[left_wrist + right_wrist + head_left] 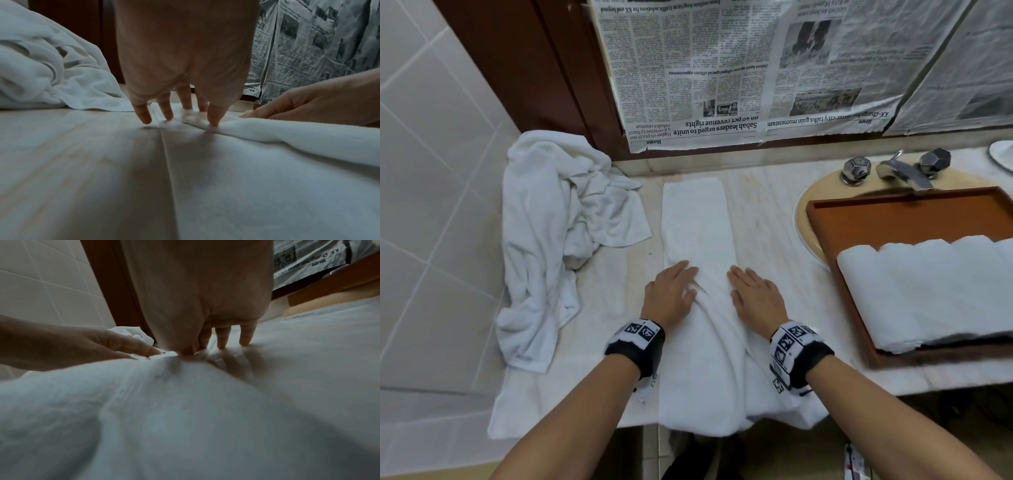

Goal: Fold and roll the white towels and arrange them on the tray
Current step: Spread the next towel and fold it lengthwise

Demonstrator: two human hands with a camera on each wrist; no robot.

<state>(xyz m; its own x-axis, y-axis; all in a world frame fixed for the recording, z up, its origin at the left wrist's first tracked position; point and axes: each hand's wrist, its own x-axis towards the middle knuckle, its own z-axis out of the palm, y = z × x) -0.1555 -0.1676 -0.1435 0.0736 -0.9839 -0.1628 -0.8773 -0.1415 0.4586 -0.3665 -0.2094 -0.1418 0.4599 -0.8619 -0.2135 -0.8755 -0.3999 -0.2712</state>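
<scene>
A white towel (697,222), folded into a long strip, lies on the marble counter (763,219) and hangs over its front edge. My left hand (671,291) lies flat on the strip's left side, fingers straight; its fingers (170,112) press the cloth. My right hand (755,294) lies flat on the right side, and its fingers (223,339) press down too. A raised fold of the towel (287,133) runs between the hands. The brown wooden tray (914,219) sits over the sink at right, with several rolled white towels (935,291) in its near part.
A crumpled pile of white towels (551,233) lies on the counter's left end against the tiled wall (431,137). A metal faucet (900,171) with two knobs stands behind the tray. Newspaper (722,68) covers the mirror at the back.
</scene>
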